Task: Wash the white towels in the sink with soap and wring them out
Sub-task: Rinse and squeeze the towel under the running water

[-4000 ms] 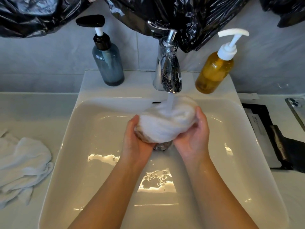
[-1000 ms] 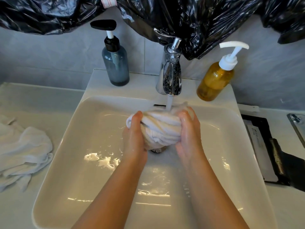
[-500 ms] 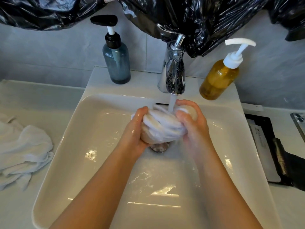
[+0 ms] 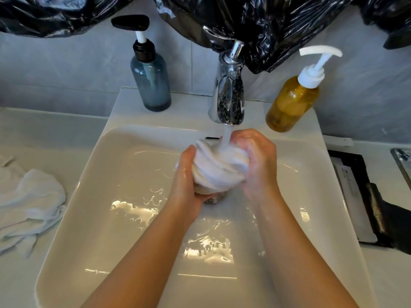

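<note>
A wet white towel (image 4: pixel 219 170), bunched and twisted into a ball, sits between both my hands over the drain of the white sink (image 4: pixel 124 174). My left hand (image 4: pixel 185 176) grips its left side and underside. My right hand (image 4: pixel 259 158) curls round its right side and top. Water runs from the chrome faucet (image 4: pixel 229 96) onto the towel. An amber soap bottle (image 4: pixel 291 101) with a white pump stands on the sink's back right ledge.
A blue-grey pump bottle (image 4: pixel 151 83) stands at the back left of the ledge. More white towels (image 4: pixel 29 207) lie crumpled on the counter to the left. A black tray (image 4: pixel 364 196) lies on the right counter. Black plastic sheeting (image 4: pixel 255 23) hangs above the faucet.
Both hands have kept kneading the towel under the running water, from a loose cupped bundle to a tighter twisted ball. The right hand's fingers have curled further over its top.
</note>
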Action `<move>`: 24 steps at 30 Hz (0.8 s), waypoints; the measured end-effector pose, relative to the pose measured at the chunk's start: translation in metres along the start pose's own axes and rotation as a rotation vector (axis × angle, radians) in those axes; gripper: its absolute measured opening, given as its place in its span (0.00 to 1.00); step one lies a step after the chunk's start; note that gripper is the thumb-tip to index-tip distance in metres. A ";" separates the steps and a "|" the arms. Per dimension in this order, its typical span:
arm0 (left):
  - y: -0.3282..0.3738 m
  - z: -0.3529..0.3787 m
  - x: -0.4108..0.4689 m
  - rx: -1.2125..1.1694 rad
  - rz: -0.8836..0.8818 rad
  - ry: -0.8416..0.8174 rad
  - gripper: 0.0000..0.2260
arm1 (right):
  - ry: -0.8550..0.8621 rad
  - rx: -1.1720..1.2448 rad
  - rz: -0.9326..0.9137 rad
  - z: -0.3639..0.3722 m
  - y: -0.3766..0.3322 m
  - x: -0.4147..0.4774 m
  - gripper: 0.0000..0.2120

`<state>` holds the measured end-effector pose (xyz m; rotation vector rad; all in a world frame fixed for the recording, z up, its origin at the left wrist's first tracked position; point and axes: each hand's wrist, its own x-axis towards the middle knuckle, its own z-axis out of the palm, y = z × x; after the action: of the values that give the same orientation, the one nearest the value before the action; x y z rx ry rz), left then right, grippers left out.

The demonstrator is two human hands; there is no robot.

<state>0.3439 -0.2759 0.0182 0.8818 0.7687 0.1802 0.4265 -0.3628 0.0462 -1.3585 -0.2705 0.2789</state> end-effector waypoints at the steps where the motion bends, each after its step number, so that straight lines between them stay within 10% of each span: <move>1: -0.001 0.002 0.001 -0.022 -0.021 0.001 0.26 | -0.019 -0.012 -0.047 0.000 0.003 0.002 0.14; 9: -0.007 0.001 0.006 -0.041 -0.114 0.003 0.27 | -0.061 0.102 0.038 -0.006 0.012 0.003 0.09; 16: 0.002 -0.016 0.007 0.241 0.531 0.135 0.20 | -0.069 0.439 0.659 -0.019 0.012 0.007 0.20; 24: 0.020 -0.026 0.011 0.880 1.059 -0.065 0.16 | -0.089 0.151 0.926 -0.029 0.015 0.024 0.17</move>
<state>0.3373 -0.2419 0.0178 2.0781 0.2142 0.7736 0.4584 -0.3787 0.0264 -1.2457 0.3262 1.1070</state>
